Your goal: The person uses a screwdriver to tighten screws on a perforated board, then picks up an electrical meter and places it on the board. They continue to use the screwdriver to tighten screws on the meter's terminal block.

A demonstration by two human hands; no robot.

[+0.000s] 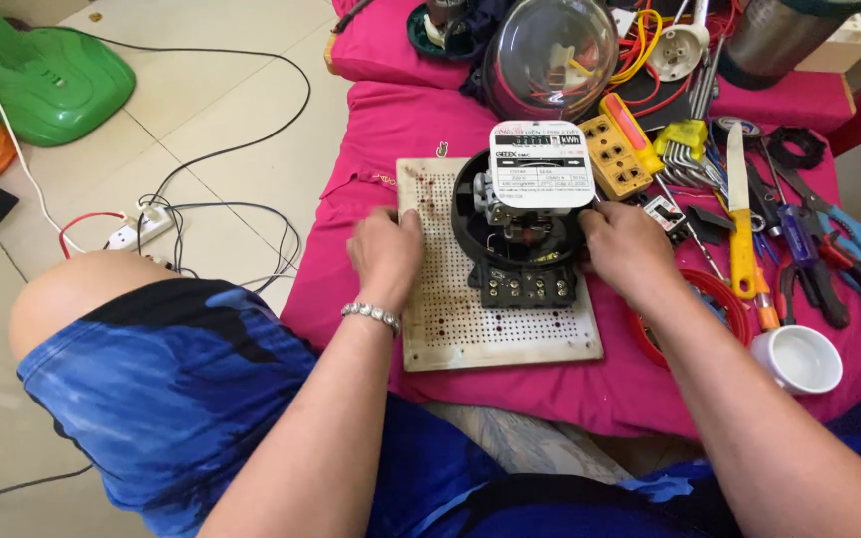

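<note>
Hands [386, 249] [625, 247] flanking electricity meter [522, 214].

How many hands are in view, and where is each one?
2. The left hand rests on the perforated board; the right hand touches the black electricity meter from its other side.

A home floor is serving as a makeshift electrical repair spot: pliers [817, 274] and screwdrivers are lying right of the perforated board [450, 319] on pink cloth [391, 120].
</note>
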